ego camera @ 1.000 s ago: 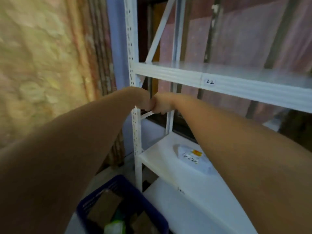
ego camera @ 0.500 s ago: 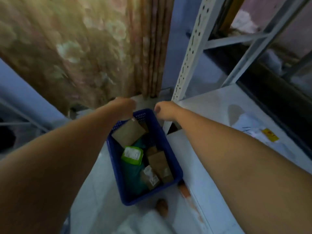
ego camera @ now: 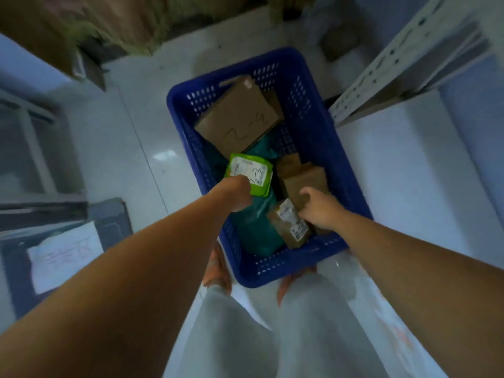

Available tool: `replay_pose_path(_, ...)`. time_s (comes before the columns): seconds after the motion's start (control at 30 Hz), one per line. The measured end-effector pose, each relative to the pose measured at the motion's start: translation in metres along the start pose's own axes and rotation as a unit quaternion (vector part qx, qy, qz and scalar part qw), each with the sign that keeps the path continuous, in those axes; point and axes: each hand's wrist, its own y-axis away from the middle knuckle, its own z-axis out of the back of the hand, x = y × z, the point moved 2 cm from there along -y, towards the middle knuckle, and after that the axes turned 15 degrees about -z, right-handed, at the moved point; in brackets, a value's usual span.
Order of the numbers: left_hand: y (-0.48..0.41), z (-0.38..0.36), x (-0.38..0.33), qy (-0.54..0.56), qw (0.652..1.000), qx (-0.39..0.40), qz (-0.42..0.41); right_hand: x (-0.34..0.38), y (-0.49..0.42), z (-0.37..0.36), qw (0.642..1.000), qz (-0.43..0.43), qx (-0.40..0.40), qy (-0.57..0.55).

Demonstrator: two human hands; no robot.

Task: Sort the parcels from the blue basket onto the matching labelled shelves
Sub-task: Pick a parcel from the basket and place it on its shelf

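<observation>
Blue basket (ego camera: 342, 170): slotted walls. Lime-green parcel (ego camera: 253, 173), white printed label, near corner pinched by left hand (ego camera: 237, 196). Right hand (ego camera: 320, 210), fingers curled, against small brown labelled parcel (ego camera: 286, 227); grip indeterminate.

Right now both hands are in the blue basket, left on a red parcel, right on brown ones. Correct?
No: the left hand is on a green parcel, not a red one, per the head view. The rest holds: both in the blue basket, right hand on brown parcels.
</observation>
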Motion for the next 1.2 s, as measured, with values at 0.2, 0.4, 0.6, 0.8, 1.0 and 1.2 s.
replay_pose_path(0.2,-0.069,-0.077,0.074,0.094,0.994,-0.014,0.059,0.027,-0.098,-0.071,0.994,-0.045,0.023,-0.098)
replay_pose_path(0.4,-0.123,-0.129,0.106,0.058,0.997,-0.017,0.052,0.043,-0.168,-0.121,0.995,-0.032,0.023,-0.088)
replay_pose_path(0.6,-0.172,-0.158,0.117,0.092,0.993,-0.006,0.074,0.051,-0.218,-0.131,0.986,-0.022,-0.051,-0.154)
replay_pose_path(0.8,-0.199,-0.168,0.136,0.222,0.951,-0.134,0.168,0.076,-0.252,-0.116,0.962,-0.037,-0.046,-0.266)
replay_pose_path(1.0,-0.206,-0.168,0.127,0.473,0.806,-0.266,0.237,0.084,-0.263,-0.139,0.918,-0.107,0.022,-0.381)
replay_pose_path(1.2,-0.192,-0.156,0.116,0.523,0.759,-0.31,0.235,0.066,-0.237,-0.149,0.913,-0.126,0.025,-0.387)
